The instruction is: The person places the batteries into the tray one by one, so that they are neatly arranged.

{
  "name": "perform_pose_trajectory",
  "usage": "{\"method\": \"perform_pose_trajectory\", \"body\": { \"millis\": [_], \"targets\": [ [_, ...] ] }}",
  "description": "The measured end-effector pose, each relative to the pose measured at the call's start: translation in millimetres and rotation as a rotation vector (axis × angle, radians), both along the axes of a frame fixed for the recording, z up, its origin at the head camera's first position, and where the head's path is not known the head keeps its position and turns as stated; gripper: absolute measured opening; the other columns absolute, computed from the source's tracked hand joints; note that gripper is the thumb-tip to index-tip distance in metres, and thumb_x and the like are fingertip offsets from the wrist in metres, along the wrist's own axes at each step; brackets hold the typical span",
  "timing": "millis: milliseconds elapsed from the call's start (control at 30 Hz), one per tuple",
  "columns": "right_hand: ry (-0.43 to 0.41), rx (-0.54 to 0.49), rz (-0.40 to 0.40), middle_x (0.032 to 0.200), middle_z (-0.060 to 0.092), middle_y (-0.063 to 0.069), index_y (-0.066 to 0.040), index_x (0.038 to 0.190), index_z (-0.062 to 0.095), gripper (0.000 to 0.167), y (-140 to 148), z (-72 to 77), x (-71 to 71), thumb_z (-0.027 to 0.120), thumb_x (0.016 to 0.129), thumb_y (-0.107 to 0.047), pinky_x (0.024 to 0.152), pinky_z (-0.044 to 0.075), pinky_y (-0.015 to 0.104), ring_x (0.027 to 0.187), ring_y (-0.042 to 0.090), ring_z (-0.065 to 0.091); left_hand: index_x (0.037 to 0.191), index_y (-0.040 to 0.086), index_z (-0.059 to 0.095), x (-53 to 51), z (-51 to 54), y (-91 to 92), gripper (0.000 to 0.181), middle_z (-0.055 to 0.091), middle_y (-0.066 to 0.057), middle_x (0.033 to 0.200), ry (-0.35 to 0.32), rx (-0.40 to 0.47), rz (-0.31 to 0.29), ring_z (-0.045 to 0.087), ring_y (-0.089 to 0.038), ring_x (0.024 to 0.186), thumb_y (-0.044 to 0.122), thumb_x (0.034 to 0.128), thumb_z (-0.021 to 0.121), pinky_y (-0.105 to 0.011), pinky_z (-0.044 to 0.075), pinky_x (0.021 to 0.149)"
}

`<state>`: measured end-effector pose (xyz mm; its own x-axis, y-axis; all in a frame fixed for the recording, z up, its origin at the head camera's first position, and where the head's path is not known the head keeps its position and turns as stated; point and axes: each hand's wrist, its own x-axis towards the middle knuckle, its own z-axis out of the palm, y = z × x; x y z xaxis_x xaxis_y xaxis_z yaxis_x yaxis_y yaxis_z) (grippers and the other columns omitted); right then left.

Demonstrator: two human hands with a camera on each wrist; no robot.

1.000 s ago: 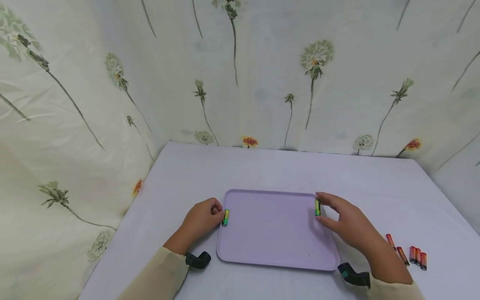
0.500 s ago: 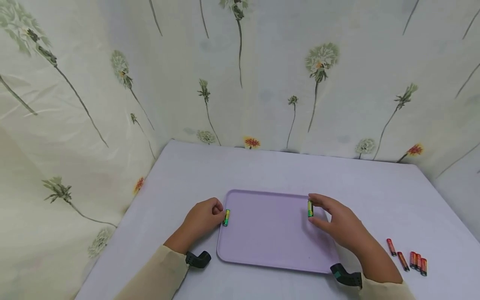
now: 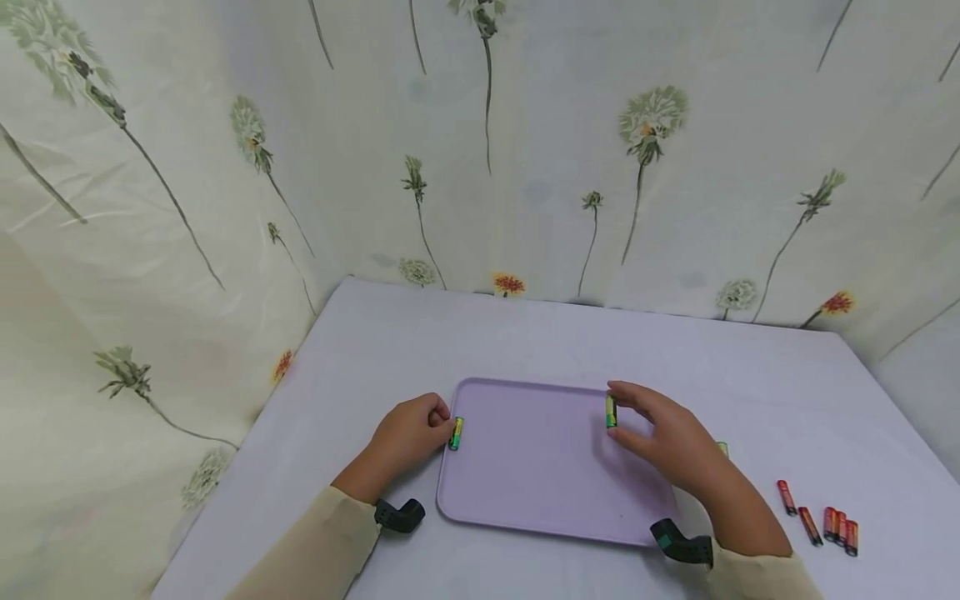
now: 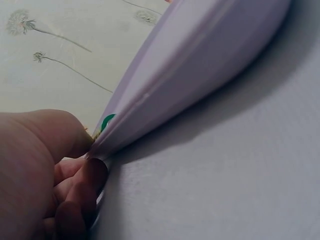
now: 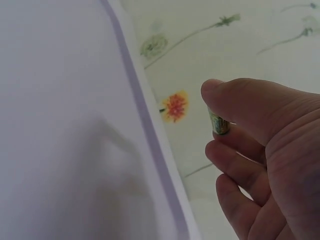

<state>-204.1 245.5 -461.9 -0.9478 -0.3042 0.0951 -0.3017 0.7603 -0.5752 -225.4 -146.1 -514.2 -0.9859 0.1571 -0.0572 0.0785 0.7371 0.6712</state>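
Note:
A shallow purple tray (image 3: 555,467) lies on the table. At its left rim my left hand (image 3: 408,433) grips the edge, thumb on top and fingers curled at the outer side, as the left wrist view shows. A green-and-yellow battery (image 3: 456,433) lies inside the tray along that rim, touching or very near the thumb. Over the tray's right part, my right hand (image 3: 667,437) pinches another green-and-yellow battery (image 3: 611,411) upright between thumb and fingers. In the right wrist view the thumb hides most of this battery (image 5: 220,124).
Several red batteries (image 3: 810,527) lie on the white table (image 3: 675,350) to the right of the tray. Part of another green battery (image 3: 723,448) shows beyond my right forearm. A flower-printed curtain (image 3: 540,150) hangs behind and at the left.
My right hand has moved left over the tray with the battery. Another green battery has come into sight behind the right forearm. The left hand stays at the rim.

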Motion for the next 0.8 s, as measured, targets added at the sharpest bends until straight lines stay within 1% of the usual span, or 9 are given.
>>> {"method": "perform_pose_trajectory", "body": {
  "millis": [300, 600, 800],
  "targets": [
    [-0.004, -0.001, 0.036, 0.148, 0.062, 0.007, -0.014, 0.154, 0.049, 0.066, -14, 4.9, -8.0, 0.077, 0.096, -0.027, 0.112, 0.042, 0.06, 0.139, 0.038, 0.056, 0.096, 0.021, 0.065, -0.2, 1.6, -0.1, 0.012, 0.064, 0.009, 0.079, -0.008, 0.002, 0.005, 0.057, -0.013, 0.074, 0.031, 0.0986, 0.07, -0.032, 0.045, 0.07],
    [0.006, 0.021, 0.052, 0.15, 0.06, 0.004, -0.016, 0.155, 0.049, 0.066, -22, 8.3, -14.5, 0.076, 0.097, -0.031, 0.113, 0.041, 0.061, 0.14, 0.036, 0.055, 0.096, 0.021, 0.065, -1.0, 2.7, 0.0, 0.012, 0.064, 0.009, 0.08, 0.001, 0.0, 0.009, 0.057, -0.012, 0.074, 0.031, 0.0984, 0.07, -0.031, 0.045, 0.069],
    [-0.004, -0.002, 0.068, 0.15, 0.06, 0.002, -0.016, 0.154, 0.05, 0.065, -29, 8.1, -15.1, 0.077, 0.097, -0.031, 0.113, 0.041, 0.059, 0.14, 0.034, 0.056, 0.097, 0.02, 0.065, -0.2, 1.6, -0.1, 0.012, 0.063, 0.008, 0.08, -0.007, -0.008, 0.009, 0.057, -0.013, 0.074, 0.03, 0.0987, 0.07, -0.032, 0.045, 0.069]
  ]
}}
